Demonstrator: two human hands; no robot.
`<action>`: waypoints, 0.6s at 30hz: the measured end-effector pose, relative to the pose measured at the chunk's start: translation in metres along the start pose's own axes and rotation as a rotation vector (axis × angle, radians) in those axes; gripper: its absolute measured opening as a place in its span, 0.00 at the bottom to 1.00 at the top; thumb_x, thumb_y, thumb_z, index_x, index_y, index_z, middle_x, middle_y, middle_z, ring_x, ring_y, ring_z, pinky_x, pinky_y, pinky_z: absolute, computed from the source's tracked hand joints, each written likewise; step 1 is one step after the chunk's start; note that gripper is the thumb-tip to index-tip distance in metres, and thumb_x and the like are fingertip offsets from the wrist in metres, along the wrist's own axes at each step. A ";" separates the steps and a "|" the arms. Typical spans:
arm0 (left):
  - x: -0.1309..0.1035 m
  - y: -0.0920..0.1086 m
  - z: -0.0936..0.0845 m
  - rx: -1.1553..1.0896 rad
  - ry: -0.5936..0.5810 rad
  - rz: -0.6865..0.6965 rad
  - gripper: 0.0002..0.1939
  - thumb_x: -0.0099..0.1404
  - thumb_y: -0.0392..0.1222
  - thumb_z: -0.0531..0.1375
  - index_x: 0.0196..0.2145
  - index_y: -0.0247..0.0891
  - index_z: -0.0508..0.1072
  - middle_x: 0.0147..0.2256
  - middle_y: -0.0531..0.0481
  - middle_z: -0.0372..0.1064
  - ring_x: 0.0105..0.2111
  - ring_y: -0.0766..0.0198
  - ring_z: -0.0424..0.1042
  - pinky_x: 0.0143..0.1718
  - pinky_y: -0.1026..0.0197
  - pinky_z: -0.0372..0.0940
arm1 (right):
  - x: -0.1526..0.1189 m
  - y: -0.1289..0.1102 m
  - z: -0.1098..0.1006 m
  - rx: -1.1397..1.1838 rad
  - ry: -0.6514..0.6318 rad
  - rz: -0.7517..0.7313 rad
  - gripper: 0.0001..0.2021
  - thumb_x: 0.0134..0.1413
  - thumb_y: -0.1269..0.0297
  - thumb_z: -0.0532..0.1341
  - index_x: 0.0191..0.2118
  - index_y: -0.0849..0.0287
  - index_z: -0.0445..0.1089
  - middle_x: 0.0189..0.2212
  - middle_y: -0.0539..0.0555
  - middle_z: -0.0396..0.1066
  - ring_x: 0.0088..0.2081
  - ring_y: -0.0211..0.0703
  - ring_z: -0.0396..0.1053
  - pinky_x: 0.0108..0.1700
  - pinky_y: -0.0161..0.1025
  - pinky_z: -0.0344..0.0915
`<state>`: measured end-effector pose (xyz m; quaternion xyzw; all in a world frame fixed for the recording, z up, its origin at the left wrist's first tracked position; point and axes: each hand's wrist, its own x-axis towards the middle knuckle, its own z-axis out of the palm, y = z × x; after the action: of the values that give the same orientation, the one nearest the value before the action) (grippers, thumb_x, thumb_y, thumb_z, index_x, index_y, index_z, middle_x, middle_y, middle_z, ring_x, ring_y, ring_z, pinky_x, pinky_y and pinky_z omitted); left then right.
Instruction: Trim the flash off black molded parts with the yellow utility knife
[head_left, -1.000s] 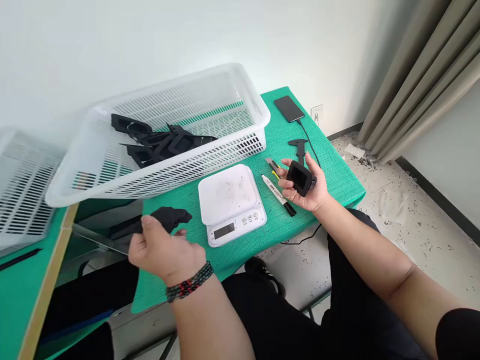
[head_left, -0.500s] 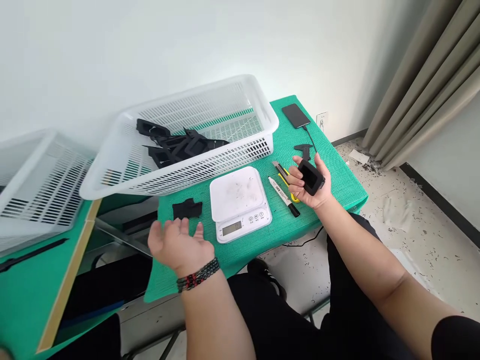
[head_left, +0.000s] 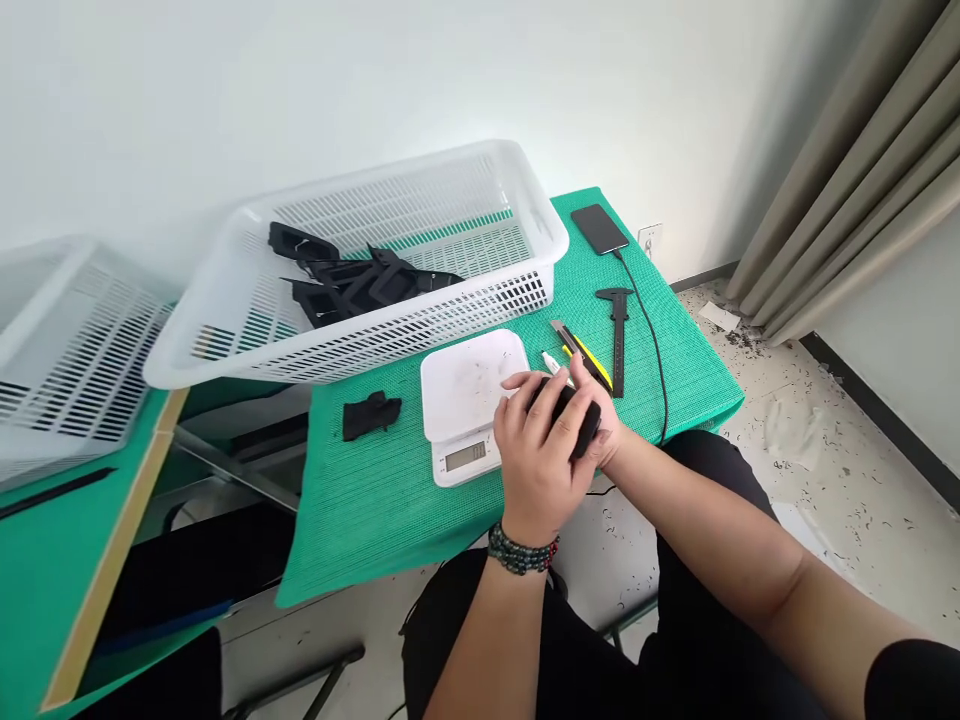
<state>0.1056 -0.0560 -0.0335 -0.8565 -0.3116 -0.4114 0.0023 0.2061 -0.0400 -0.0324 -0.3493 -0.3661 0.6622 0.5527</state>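
A small black rectangular casing is clasped between my two hands above the right front of the scale. My left hand, with beaded bracelets at its wrist, curls its fingers over the top of the casing. Underneath and to the right, my right hand supports it, its fingers mostly hidden. The white digital scale has a bare platform, partly covered by my left hand. Behind my hands lie a white marker, mostly hidden, a yellow and black utility knife and a dark caliper.
A white plastic basket holding several black parts stands at the back. A crumpled black piece lies left of the scale. A phone with a cable sits at the far right. Another basket stands at left.
My left hand has moved right, from beside the scale onto the casing. My right hand has come left and lower with the casing, uncovering the caliper and cable.
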 end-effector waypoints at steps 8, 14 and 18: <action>-0.007 -0.021 -0.012 -0.228 0.196 -0.142 0.30 0.71 0.61 0.58 0.61 0.39 0.69 0.52 0.36 0.77 0.53 0.47 0.77 0.55 0.46 0.71 | -0.007 0.006 -0.001 0.240 -0.181 0.155 0.36 0.52 0.25 0.55 0.46 0.56 0.72 0.28 0.51 0.69 0.30 0.44 0.67 0.29 0.38 0.63; -0.011 -0.025 -0.019 -0.273 0.255 -0.457 0.37 0.68 0.72 0.53 0.51 0.34 0.76 0.41 0.38 0.80 0.43 0.48 0.81 0.45 0.51 0.74 | -0.010 0.007 0.001 0.276 -0.282 0.168 0.30 0.43 0.37 0.70 0.43 0.52 0.63 0.21 0.40 0.62 0.17 0.33 0.52 0.21 0.32 0.48; -0.010 -0.028 -0.020 -0.257 0.270 -0.516 0.38 0.66 0.75 0.52 0.41 0.34 0.78 0.29 0.45 0.75 0.29 0.56 0.78 0.31 0.58 0.70 | -0.010 0.005 0.002 0.267 -0.263 0.142 0.31 0.43 0.40 0.71 0.46 0.54 0.64 0.24 0.42 0.66 0.18 0.32 0.57 0.21 0.32 0.49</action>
<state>0.0719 -0.0435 -0.0345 -0.6800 -0.4612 -0.5444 -0.1689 0.2036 -0.0507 -0.0351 -0.2083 -0.3186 0.7820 0.4936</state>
